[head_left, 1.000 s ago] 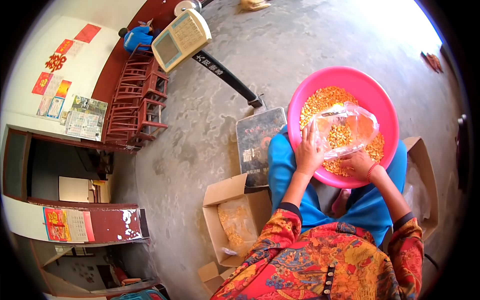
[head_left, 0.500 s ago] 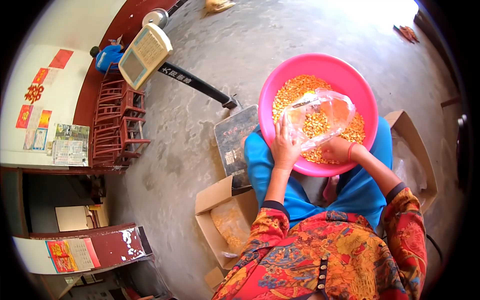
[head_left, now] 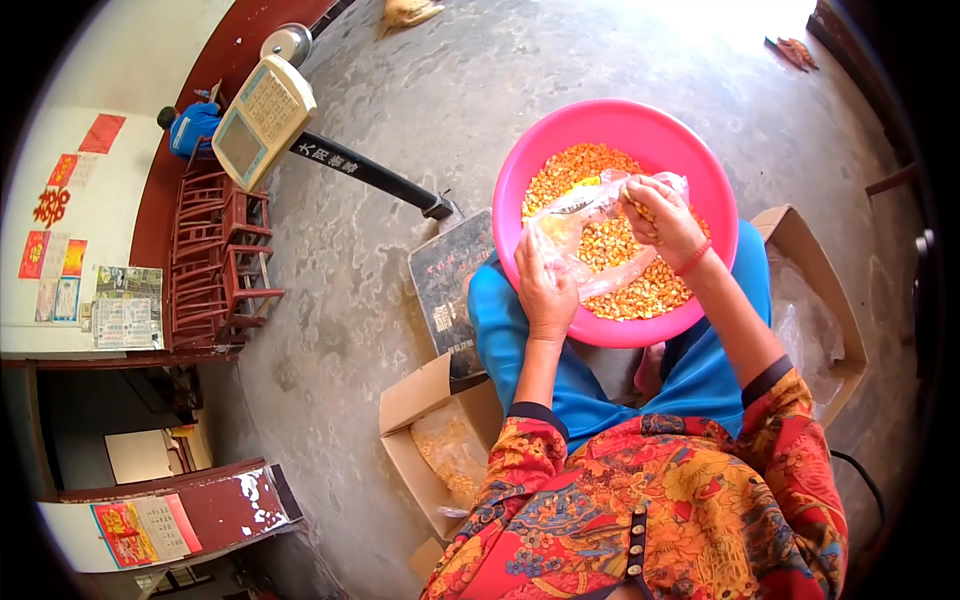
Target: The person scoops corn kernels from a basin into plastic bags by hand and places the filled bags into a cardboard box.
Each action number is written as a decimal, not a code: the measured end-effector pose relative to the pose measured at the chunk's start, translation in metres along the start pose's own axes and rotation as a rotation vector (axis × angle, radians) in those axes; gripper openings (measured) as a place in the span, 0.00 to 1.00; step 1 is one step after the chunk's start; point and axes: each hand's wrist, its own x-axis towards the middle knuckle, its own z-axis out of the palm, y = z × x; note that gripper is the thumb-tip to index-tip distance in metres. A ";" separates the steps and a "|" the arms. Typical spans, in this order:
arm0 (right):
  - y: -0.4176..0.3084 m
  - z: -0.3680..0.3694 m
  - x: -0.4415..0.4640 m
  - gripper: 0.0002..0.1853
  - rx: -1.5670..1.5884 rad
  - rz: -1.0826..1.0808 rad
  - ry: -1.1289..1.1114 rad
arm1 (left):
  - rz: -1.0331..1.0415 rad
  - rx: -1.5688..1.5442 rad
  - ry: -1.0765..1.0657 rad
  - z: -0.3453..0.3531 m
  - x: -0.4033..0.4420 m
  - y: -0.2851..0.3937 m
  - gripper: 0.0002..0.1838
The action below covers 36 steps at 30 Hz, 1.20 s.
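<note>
My left hand [head_left: 547,295] grips plastic bag [head_left: 566,232]; my right hand [head_left: 668,222] clutches corn kernels [head_left: 641,211]; pink basin [head_left: 692,148] right of centre; blotchy grey floor [head_left: 335,270] mid-frame; red chairs [head_left: 245,215] left.

Your left forearm [head_left: 537,375] extends forward; left hand [head_left: 546,292] has fingers pointing ahead. Your right forearm [head_left: 738,325] slants inward to the left; right hand [head_left: 668,220] sits farther forward, fingers curled toward the palm.

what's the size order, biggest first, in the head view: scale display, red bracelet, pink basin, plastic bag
1. Pink basin
2. Plastic bag, partly hidden
3. Scale display
4. Red bracelet
</note>
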 end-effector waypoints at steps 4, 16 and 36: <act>0.038 -0.002 0.028 0.07 -0.796 -0.361 0.052 | 0.031 -0.011 0.026 0.001 0.000 -0.003 0.41; 0.039 -0.031 0.050 0.24 -1.349 -0.459 -0.080 | 0.077 0.027 -0.122 0.001 0.000 -0.004 0.34; 0.022 -0.075 -0.021 0.13 -1.949 -0.265 -0.374 | -0.070 0.164 0.025 0.003 -0.001 0.002 0.22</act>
